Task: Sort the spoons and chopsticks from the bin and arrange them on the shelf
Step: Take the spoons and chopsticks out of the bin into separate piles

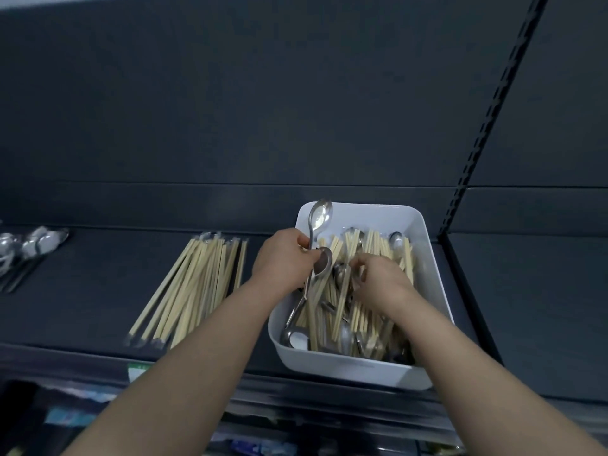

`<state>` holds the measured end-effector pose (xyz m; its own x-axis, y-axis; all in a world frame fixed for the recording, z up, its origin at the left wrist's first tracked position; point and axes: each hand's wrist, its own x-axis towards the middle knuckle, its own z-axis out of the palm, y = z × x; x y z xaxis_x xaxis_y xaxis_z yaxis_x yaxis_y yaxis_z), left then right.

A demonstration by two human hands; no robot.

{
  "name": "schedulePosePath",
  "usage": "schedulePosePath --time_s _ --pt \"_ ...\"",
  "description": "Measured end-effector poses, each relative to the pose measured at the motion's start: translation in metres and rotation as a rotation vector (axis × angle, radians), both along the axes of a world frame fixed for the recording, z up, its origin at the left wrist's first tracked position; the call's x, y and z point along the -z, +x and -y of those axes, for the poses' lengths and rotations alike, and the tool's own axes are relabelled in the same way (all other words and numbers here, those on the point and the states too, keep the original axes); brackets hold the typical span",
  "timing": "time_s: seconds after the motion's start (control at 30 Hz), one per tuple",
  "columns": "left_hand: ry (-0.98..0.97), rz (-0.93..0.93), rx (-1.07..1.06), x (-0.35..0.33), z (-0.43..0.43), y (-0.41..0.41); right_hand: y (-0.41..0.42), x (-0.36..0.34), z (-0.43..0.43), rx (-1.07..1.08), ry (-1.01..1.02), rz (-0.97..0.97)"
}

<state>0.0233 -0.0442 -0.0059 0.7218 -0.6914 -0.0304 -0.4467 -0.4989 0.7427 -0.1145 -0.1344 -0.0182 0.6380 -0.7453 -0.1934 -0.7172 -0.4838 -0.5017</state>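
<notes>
The dark shelf (98, 307) carries everything. The white bin (362, 210) stands on it at my right, the sorted chopsticks (194, 287) lie in a fanned row in the middle, and the sorted spoons (36, 245) are heaped at the far left. The bin holds a thick tangle (362, 317) of both kinds.

My left hand (283, 261) grips two held spoons (320, 213) by their handles at the bin's left edge, one bowl standing up above the rim. My right hand (378, 281) is down in the tangle with its fingers curled and thumb and forefinger drawn close on something thin. I cannot tell whether they have closed on it, or whether it is a chopstick or a handle.

I judge I am gathering spoons. Each should come out along its own length, so it slides from under the sticks rather than levering them over the rim. Keeping the bowls facing one way in my left hand should let the bunch set down neatly on the far heap.

A green-and-white tag (138, 370) on the shelf's front edge is too blurred to read.
</notes>
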Motion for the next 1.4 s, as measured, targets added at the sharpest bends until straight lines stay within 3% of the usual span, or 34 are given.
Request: schedulePosePath --time_s 0.1,0.27,0.43,0.57,0.73,0.97,1.4 --pt "-0.011 -0.023 -0.001 0.003 -0.005 -0.001 -0.003 0.007 0.0 0.051 -0.039 0.052" --pt "-0.079 -0.017 -0.062 -0.005 -0.023 0.006 0.018 -0.025 -0.011 0.041 -0.162 0.349" --pt "-0.119 -0.108 -0.17 -0.012 -0.071 0.043 0.065 -0.045 -0.057 -0.071 -0.072 0.428" --pt "-0.108 -0.168 -0.275 -0.006 -0.14 0.092 0.116 -0.036 -0.112 -0.12 -0.089 0.407" --pt "-0.066 -0.208 -0.375 0.015 -0.244 0.162 0.206 -0.016 -0.205 -0.175 0.029 0.404" --pt "0.008 -0.136 -0.513 0.028 -0.372 0.269 0.323 0.01 -0.32 -0.281 0.101 0.313" --pt "0.224 -0.167 -0.47 0.062 -0.385 0.398 0.476 0.05 -0.328 -0.292 0.163 0.086"
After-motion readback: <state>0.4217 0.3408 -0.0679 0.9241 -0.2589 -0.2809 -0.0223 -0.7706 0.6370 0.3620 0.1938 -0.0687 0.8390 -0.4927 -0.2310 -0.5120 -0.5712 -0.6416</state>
